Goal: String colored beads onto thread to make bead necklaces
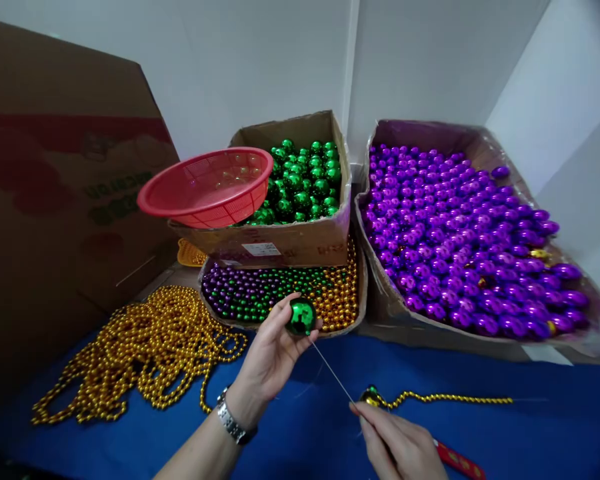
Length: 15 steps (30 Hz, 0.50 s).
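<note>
My left hand point(273, 353), wearing a metal-band watch, grips a shiny green ball point(301, 316) between thumb and fingers. My right hand point(403, 443) pinches a long thin needle point(333, 371), which slants up to the lower right side of the ball. Whether its tip has entered the ball I cannot tell. Just behind my right fingers lie a gold ball point(371, 399) and a bit of green, partly hidden. From there a string of small gold beads point(445, 398) runs right along the blue table cover point(310, 427), ending in a thin pale thread.
Gold bead strands point(155, 340) are heaped at left beside a large carton point(55, 200). A red basket point(205, 217) leans on a box of green balls point(300, 190), above a box of small mixed beads point(265, 287). Purple balls point(445, 233) fill the right box. A red-handled object point(460, 460) lies near my right hand.
</note>
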Tool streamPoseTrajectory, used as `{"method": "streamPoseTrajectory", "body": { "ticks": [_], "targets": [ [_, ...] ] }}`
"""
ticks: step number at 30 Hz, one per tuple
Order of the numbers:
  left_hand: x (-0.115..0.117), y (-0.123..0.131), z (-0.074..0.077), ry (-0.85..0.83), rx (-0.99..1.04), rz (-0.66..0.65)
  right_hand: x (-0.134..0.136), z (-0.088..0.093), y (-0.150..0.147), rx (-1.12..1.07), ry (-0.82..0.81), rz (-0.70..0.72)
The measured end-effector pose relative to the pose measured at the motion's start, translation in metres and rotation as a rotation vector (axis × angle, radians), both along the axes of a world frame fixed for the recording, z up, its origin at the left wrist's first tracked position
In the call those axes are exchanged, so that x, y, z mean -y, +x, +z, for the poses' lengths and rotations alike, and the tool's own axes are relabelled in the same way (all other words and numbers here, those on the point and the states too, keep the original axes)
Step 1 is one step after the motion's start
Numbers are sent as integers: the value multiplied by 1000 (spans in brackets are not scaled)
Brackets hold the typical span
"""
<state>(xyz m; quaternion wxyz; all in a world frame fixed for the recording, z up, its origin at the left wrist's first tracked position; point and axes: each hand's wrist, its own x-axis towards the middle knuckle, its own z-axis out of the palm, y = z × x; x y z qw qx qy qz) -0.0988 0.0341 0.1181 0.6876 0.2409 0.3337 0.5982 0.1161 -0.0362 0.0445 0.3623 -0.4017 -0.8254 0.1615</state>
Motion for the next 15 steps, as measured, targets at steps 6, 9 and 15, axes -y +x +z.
{"method": "streamPoseTrajectory", "body": {
  "ticks": [6,9,15],
  "targets": [
    [1,2,-3,39,-34,-7,-2,-7,-3,20,-35,-7],
    [9,9,-10,90,-91,-38,-4,-8,-9,0,-60,-53],
    [27,18,-22,238,-196,-123,-5,-19,-17,-120,-87,-179]
  ]
}}
